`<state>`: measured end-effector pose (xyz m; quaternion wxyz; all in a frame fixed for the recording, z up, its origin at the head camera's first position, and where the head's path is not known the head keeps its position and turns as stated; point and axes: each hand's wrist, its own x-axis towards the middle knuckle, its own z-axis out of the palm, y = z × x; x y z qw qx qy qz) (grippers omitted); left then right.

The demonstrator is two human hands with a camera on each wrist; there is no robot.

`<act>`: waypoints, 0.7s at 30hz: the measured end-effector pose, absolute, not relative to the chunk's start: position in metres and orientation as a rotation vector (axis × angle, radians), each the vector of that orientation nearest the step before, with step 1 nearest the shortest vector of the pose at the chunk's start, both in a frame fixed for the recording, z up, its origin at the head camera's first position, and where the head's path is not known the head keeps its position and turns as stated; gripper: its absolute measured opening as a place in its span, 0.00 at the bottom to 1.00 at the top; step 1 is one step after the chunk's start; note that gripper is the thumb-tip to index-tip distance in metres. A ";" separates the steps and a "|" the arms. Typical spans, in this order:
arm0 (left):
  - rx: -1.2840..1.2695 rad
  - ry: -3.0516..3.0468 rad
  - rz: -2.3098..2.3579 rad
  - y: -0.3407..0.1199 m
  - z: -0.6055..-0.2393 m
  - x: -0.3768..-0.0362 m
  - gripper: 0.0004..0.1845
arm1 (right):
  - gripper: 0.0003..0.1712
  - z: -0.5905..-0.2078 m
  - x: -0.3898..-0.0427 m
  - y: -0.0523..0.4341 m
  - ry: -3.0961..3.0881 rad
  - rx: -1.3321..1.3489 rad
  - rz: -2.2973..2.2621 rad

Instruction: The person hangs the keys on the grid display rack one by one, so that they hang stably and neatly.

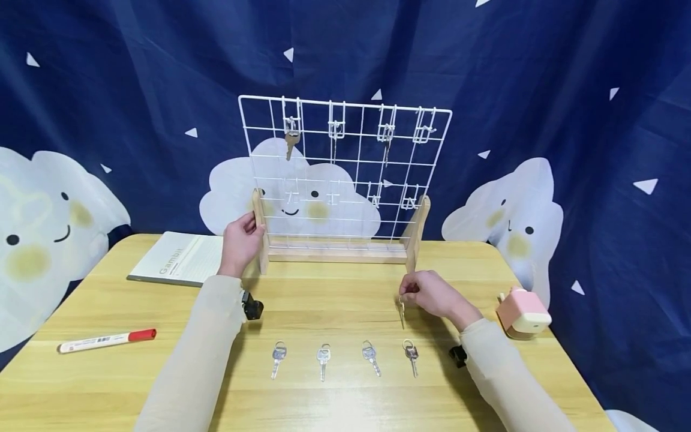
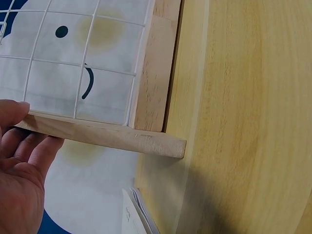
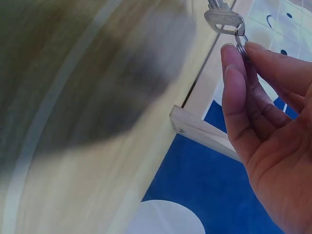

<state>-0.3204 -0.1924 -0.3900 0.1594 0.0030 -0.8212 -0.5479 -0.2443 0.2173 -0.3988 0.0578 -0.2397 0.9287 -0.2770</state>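
Observation:
A white wire grid rack (image 1: 337,256) stands on a wooden base at the back of the table. With thumb and fingers, my left hand (image 1: 240,243) grips its left wooden upright (image 2: 112,139). My right hand (image 1: 432,294) pinches a metal key (image 3: 225,20) by its split ring (image 3: 241,46), in front of the rack's right foot. The key hangs above the table in the head view. Along the rack's top row hang a brass-coloured key (image 1: 292,144) and two others seen nearly edge-on. Several loose keys (image 1: 323,355) with rings lie in a row nearer me.
At the left lie a notebook (image 1: 175,258) and a red-capped marker (image 1: 108,341). A pink and white box-like object (image 1: 522,313) sits by the table's right edge. Behind the table hangs a dark blue curtain (image 1: 335,48) with cloud faces. More wire hooks (image 1: 409,197) form a lower row.

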 end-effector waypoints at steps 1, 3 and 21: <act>0.010 -2.346 -1.566 -0.192 -0.390 -0.320 0.25 | 0.05 -0.398 -0.243 0.217 2.822 -0.736 -0.839; 0.008 -2.347 -1.561 -0.192 -0.390 -0.319 0.25 | 0.06 -0.397 -0.241 0.217 2.839 -0.747 -0.839; 0.011 -2.358 -1.551 -0.192 -0.389 -0.319 0.25 | 0.12 -0.371 -0.232 0.219 2.866 -0.899 -0.993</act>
